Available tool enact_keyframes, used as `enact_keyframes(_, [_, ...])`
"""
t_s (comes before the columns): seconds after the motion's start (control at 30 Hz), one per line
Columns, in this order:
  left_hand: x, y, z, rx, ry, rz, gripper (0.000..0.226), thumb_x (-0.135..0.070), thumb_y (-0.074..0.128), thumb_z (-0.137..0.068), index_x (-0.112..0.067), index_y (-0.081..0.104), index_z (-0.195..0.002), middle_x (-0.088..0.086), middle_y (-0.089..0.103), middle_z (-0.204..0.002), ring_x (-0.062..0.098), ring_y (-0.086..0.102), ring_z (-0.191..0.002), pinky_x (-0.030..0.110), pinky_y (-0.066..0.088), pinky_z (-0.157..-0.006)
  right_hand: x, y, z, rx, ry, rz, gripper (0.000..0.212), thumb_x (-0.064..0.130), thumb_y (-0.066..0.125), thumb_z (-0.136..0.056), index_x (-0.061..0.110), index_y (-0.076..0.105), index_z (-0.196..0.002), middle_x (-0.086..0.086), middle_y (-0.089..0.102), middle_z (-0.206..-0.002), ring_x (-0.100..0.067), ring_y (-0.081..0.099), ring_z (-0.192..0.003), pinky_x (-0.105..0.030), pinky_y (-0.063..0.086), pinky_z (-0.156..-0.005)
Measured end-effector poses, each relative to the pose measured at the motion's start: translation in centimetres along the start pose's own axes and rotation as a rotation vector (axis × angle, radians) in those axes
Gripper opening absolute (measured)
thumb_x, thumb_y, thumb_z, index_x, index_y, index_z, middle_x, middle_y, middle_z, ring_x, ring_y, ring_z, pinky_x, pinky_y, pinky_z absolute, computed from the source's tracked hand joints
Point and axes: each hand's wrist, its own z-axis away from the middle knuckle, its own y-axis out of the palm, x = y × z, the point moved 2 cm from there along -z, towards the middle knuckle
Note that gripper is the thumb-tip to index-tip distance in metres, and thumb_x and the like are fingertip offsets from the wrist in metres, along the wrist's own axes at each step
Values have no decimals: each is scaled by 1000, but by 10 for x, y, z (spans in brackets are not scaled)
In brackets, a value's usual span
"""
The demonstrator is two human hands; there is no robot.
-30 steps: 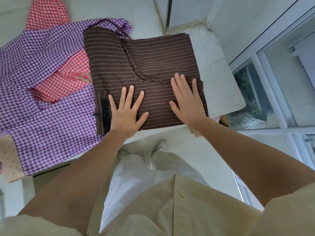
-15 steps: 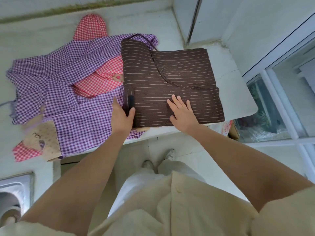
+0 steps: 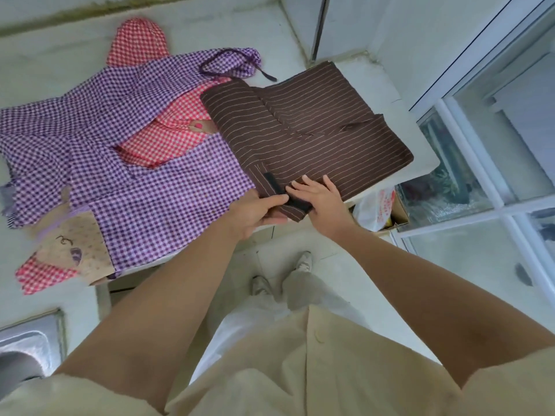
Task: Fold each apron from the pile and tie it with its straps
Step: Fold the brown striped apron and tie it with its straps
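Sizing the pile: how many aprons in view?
3. The brown striped apron lies folded at the counter's right end; the purple checked apron is spread left of it; the red checked apron shows from under the purple. The separate red patches could be more than one apron.

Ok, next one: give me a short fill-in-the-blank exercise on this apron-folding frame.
The left hand grips the near corner of the folded brown striped cloth apron, its ___ on the short dark strap.
The right hand rests with straight fingers on the same ___.
The purple checked cloth apron lies unfolded on the brown one's ___ side.
The steel sink shows at the view's lower ___ corner.
Missing: thumb; apron; left; left.
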Motion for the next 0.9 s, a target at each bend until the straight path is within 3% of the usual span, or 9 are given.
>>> enact_keyframes(0.17, [-20, -6, -7, -273, 149, 99, 42, -50, 53, -96, -11, 63, -106, 12, 75, -94, 27, 74, -82, 39, 60, -73, -44, -16, 6, 33, -16, -78, 71, -22, 49, -82, 24, 55, -136, 5, 49, -146, -18, 26, -148, -46, 1, -123])
enact_keyframes(0.27, [-40, -18, -24, -371, 134, 170, 58, -68, 60, -80, -19, 62, -111, 5, 70, -109, 26, 69, -99, 45, 55, -90, -55, -32, 5, 138, -52, -120, 67, -21, 47, -85, 24, 55, -134, 5, 48, -146, -16, 23, -148, -41, 0, -124])
enact_keyframes(0.4, [-61, -14, -38, -453, 180, 297, 30, -38, 73, -85, -15, 63, -101, 3, 68, -113, 23, 67, -101, 41, 57, -88, -69, -48, 4, 222, -93, -145, 65, -23, 44, -85, 20, 58, -132, 2, 49, -146, -16, 22, -148, -38, 1, -124])
enact_keyframes(0.5, [-63, -3, -40, -626, 227, 209, 10, -20, 69, -90, -15, 60, -89, 4, 69, -107, 22, 68, -97, 37, 59, -85, -81, -56, -1, 217, -109, -155, 69, -28, 42, -80, 16, 60, -130, -1, 50, -145, -20, 23, -148, -39, 4, -124])
enact_keyframes(0.7, [-24, -29, -19, -831, 220, 241, 12, -20, 64, -89, -21, 53, -83, -5, 60, -89, 24, 67, -95, 34, 59, -79, -80, -53, -24, 166, -95, -102, 73, -27, 43, -81, 24, 61, -130, 3, 45, -149, -20, 19, -149, -30, -3, -119])
enact_keyframes(0.8, [-3, -43, 1, -872, 150, 316, 14, -20, 62, -92, -14, 52, -100, 0, 62, -99, 19, 68, -83, 22, 57, -59, -67, -47, -40, 162, -113, -131, 67, -25, 47, -82, 23, 65, -126, 1, 48, -147, -23, 22, -149, -38, 2, -123])
enact_keyframes(0.9, [15, -63, 19, -879, 110, 356, 26, -19, 63, -90, -5, 52, -108, 10, 65, -104, 21, 69, -69, 22, 56, -51, -46, -40, -52, 191, -135, -208, 62, -25, 54, -77, 17, 69, -119, -3, 52, -143, -27, 25, -147, -47, 5, -123])
